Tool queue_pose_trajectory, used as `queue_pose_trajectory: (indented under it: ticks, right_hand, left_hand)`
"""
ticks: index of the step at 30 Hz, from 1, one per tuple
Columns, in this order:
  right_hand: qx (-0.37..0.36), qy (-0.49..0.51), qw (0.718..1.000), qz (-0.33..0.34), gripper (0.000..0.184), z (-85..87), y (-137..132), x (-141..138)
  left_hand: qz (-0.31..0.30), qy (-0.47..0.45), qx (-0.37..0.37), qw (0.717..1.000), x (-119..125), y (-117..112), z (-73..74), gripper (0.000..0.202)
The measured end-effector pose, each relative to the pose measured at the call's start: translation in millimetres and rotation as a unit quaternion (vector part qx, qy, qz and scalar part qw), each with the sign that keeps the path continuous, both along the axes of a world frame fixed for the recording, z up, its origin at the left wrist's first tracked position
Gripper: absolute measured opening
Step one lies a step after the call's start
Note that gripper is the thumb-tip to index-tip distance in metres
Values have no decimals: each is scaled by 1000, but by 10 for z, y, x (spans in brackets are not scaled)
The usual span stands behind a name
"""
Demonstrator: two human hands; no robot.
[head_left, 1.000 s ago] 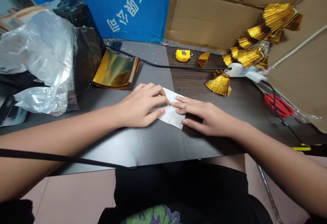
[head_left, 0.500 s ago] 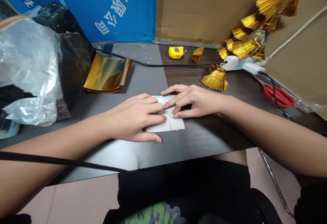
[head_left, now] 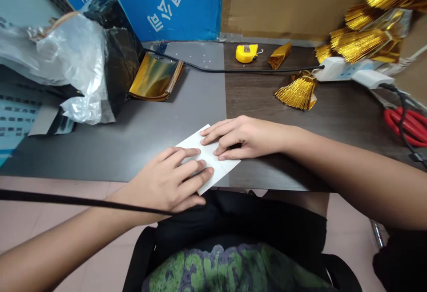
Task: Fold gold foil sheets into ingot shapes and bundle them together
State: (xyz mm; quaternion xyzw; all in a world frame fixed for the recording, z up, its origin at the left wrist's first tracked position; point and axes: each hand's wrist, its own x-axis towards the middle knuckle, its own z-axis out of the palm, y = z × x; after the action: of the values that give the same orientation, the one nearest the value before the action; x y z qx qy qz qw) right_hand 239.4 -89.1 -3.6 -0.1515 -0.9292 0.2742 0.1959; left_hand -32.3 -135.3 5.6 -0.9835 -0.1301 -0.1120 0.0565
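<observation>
A sheet of white paper (head_left: 218, 172) lies slantwise near the table's front edge, a faint crease across it and a sliver of gold at its lower corner. My left hand (head_left: 171, 176) rests on the paper's left side with the fingers spread and the thumb by the lower corner. From the right, my right hand (head_left: 245, 138) presses its fingertips on the upper and middle part, fingers apart and slightly bent. Both hands hide parts of the sheet.
Behind stand a stack of gold foil sheets (head_left: 155, 78), a yellow tape measure (head_left: 246, 54), a folded gold piece (head_left: 280, 55) and a gold fringed fan (head_left: 297, 92). Red-handled scissors (head_left: 407, 125) and a power strip (head_left: 333, 69) lie right, plastic bags (head_left: 86, 61) left. A black cable (head_left: 213, 70) crosses behind.
The paper has turned to a slant and sits closer to the front edge. My left hand has moved down and left with it; my right hand stays on the sheet. The camera view has shifted.
</observation>
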Motion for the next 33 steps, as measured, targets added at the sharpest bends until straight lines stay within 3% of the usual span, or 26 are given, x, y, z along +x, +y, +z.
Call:
queue_pose_trajectory:
  ticks: [2, 6, 10, 13, 16, 20, 26, 33]
  right_hand:
    - [10, -9, 1000, 24, 18, 16, -43, -30]
    - [7, -31, 999, 25, 20, 37, -80, -50]
    - [6, -29, 999, 23, 21, 17, -76, -59]
    - [5, -5, 999, 37, 19, -3, -62, -71]
    - [-4, 4, 999, 46, 18, -2, -52, -69]
    - [-11, 5, 999, 51, 14, 0, -37, -52]
    - [3, 11, 999, 38, 9, -51, 2, -60]
    - [32, -12, 999, -20, 11, -65, 19, -69]
  left_hand:
    - [31, -29, 6, 999, -17, -154, -36, 22]
    - [41, -47, -30, 998, -46, -260, -43, 25]
    - [77, -81, -90, 990, -17, -150, 12, 20]
    - [76, -129, -88, 985, 90, -28, 61, 11]
    - [87, -140, -34, 986, 217, 13, 68, 17]
    - [99, -161, 34, 981, 308, -96, -9, 22]
    - [107, -124, -3, 986, 283, -317, -121, 29]
    - [136, -110, -22, 984, 212, -411, -195, 40]
